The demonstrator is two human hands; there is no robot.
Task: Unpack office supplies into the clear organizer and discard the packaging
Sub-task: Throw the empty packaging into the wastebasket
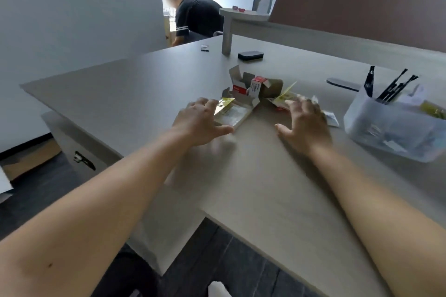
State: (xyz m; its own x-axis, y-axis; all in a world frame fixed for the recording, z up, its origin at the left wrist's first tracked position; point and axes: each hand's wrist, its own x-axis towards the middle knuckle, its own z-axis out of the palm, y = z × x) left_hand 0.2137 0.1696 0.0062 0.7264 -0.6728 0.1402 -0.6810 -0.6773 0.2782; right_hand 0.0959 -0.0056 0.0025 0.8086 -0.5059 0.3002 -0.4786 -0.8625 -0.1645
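Both arms stretched out over desk (265,176). Left hand (200,123) spread flat, fingers on near-left edge of packaging pile (251,94); right hand (305,123) splayed open on pile's right side. Neither gripping anything. Clear organizer (395,132) well right, black pens (393,89) upright inside. Black case (250,56) farther back.

We see a pale counter (149,84) with torn boxes (251,87), a clear organizer (395,132), and a black case (250,55).
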